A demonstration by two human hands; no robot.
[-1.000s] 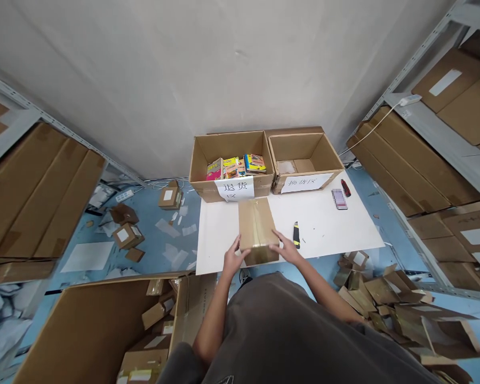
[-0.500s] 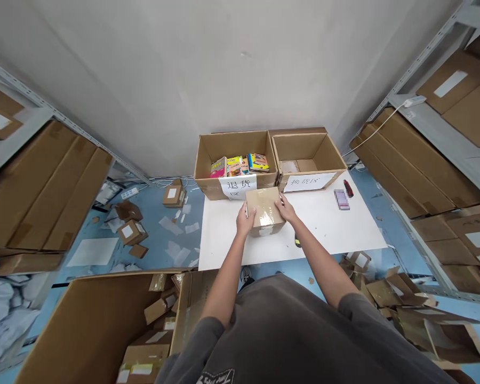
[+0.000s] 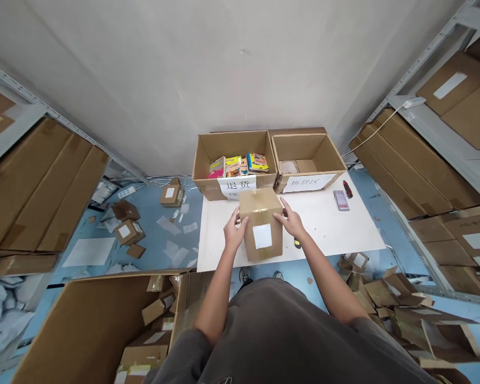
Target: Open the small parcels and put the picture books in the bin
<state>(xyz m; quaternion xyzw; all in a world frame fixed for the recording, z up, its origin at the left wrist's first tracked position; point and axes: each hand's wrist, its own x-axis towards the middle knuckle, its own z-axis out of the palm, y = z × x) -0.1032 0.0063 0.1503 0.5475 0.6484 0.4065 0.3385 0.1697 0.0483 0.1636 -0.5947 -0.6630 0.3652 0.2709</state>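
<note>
- Taped cardboard box (image 3: 262, 201): over the table's (image 3: 328, 230) near edge, left of its middle; whether it rests there or is lifted, I cannot tell. Its white label (image 3: 262, 236) faces the person.
- Left hand (image 3: 234, 233) and right hand (image 3: 292, 220): apart, clamped on opposite sides of the box.
- Step in hand, as I judge it: steadying the box, label side nearest. Any further turn calls for even pressure from both hands.
- Yellow-and-black tool (image 3: 297, 244): by the near edge, partly hidden beside the right wrist.
- Book-filled carton (image 3: 206, 186): far left corner, with an open carton (image 3: 279, 186) just right of it.
- Red-and-black tool (image 3: 347, 189): towards the far right corner.
</note>
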